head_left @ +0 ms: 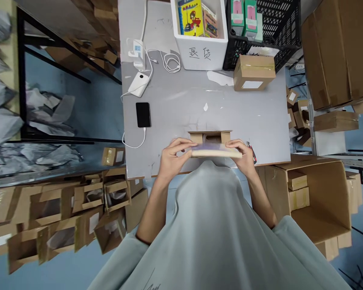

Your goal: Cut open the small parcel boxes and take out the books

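Book-like slab (216,153) is pinched by left hand (174,158) and right hand (243,156) at the six-o'clock edge of the bench (175,108); through uneven loosening, it could be tipped against the open carton (196,138) at twelve o'clock.

Bright, even light; faint tabletop (175,112) glare; edges stretched.

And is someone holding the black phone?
No, the black phone lies on the table; the left hand and right hand hold a flat item.

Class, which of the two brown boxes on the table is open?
The near box: its inside shows, while the far box, beside the black crate, is shut.
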A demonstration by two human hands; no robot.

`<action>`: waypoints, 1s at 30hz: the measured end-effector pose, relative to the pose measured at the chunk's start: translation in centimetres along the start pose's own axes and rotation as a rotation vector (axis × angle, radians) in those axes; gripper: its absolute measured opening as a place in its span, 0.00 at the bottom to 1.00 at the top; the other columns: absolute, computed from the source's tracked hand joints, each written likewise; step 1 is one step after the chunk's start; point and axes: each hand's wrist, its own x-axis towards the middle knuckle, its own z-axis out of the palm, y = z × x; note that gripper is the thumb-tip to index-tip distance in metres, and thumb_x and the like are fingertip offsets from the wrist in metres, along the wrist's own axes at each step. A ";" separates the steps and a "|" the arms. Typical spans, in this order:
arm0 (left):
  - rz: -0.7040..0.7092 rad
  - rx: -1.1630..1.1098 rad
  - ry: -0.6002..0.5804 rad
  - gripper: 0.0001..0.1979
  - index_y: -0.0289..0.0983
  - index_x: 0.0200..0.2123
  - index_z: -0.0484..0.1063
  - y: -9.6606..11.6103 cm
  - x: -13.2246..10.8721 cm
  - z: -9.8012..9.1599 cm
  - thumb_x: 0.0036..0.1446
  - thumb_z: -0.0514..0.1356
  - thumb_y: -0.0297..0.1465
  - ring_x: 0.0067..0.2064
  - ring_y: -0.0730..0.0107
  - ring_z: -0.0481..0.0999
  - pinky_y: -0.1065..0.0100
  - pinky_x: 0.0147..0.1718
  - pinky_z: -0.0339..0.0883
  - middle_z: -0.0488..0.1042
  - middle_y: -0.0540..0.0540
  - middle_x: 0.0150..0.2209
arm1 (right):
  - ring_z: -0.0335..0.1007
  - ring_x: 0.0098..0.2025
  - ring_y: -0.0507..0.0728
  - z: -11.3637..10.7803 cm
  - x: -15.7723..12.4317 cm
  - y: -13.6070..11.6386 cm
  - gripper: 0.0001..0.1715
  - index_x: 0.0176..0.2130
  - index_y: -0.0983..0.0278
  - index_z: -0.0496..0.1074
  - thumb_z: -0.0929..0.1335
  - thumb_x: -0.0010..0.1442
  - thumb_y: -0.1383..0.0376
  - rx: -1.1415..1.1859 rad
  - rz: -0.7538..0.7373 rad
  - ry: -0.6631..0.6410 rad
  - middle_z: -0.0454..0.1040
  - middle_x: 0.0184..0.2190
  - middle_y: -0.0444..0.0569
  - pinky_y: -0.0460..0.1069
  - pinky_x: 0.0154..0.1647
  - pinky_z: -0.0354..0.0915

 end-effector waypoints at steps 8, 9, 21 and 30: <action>0.161 0.065 -0.098 0.08 0.53 0.44 0.91 1.7 -0.1 -1.3 0.71 0.69 0.42 0.51 0.58 0.85 0.56 0.45 0.80 0.88 0.45 0.50 | 0.81 0.57 0.64 0.3 -0.7 -0.8 0.11 0.36 0.50 0.86 0.79 0.67 0.49 -0.010 -0.095 0.092 0.83 0.49 0.50 0.65 0.63 0.78; 0.146 0.064 -0.099 0.08 0.53 0.43 0.91 1.8 -0.1 -1.4 0.70 0.69 0.43 0.51 0.57 0.85 0.56 0.45 0.80 0.88 0.45 0.49 | 0.81 0.57 0.63 0.3 -0.8 -0.8 0.10 0.36 0.50 0.86 0.79 0.67 0.49 -0.005 -0.101 0.091 0.83 0.49 0.50 0.65 0.63 0.78; -0.112 -0.113 -0.043 0.29 0.43 0.58 0.85 0.1 -0.1 -0.6 0.59 0.78 0.50 0.33 0.68 0.78 0.66 0.33 0.72 0.83 0.48 0.34 | 0.81 0.39 0.59 0.2 -0.6 -0.3 0.33 0.63 0.53 0.78 0.80 0.64 0.46 0.030 0.078 0.099 0.84 0.39 0.46 0.56 0.46 0.80; -0.206 -0.154 -0.119 0.29 0.37 0.50 0.88 0.0 -0.1 -0.6 0.61 0.73 0.56 0.37 0.64 0.82 0.65 0.38 0.79 0.87 0.40 0.42 | 0.86 0.48 0.63 -0.6 0.1 -0.2 0.30 0.49 0.58 0.86 0.77 0.65 0.37 0.005 0.166 -0.005 0.89 0.45 0.52 0.57 0.51 0.83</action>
